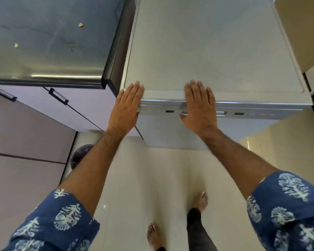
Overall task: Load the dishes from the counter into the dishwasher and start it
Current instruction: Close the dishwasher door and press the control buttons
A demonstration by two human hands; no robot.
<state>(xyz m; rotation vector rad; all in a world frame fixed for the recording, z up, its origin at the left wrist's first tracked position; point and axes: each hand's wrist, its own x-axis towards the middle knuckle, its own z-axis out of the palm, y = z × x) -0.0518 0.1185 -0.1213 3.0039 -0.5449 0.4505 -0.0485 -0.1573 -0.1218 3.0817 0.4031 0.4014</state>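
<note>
Your left hand (127, 105) and right hand (200, 105) lie flat, fingers straight, gripping nothing, on the top front edge of the closed dishwasher (207, 51), which stands upright beside the counter (43, 42), control strip (243, 113) facing you.

Matt silvery dishwasher (216, 51), glossy steel counter (43, 42), shiny tiled floor (152, 178), printed cloth sleeves (288, 205)

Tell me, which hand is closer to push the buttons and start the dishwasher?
Probably the right hand. It lies flat across the middle of the control strip. The left hand sits at the dishwasher corner, covering only the strip's end.
</note>
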